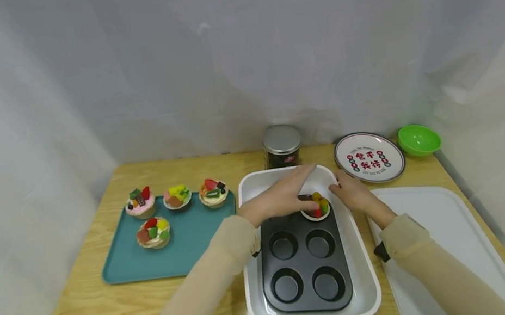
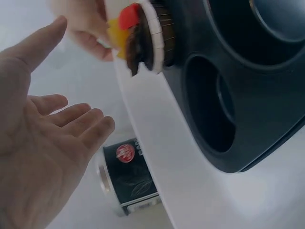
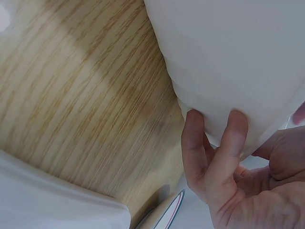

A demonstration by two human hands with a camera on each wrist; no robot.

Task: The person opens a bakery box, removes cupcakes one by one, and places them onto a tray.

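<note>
A dark muffin tin (image 1: 304,259) lies inside a deep white tray (image 1: 367,271). One toy fruit tart (image 1: 319,212), with red, yellow and brown toppings, sits in its far right cup. Above the far end of the tin is my left hand (image 1: 283,194). In the left wrist view that hand (image 2: 52,129) has thumb and fingers spread apart, with a gap between them and the tart (image 2: 147,36). My right hand (image 1: 354,191) grips the tray's far right rim. From the right wrist view, fingertips (image 3: 237,121) press the outer wall, the thumb at the rim's other side.
Left of the white tray, a teal tray (image 1: 193,249) bears several toy tarts (image 1: 154,232). Behind stands a lidded can (image 1: 282,147). To the right are a printed plate (image 1: 369,157), a green bowl (image 1: 419,140) and a flat white tray (image 1: 445,215).
</note>
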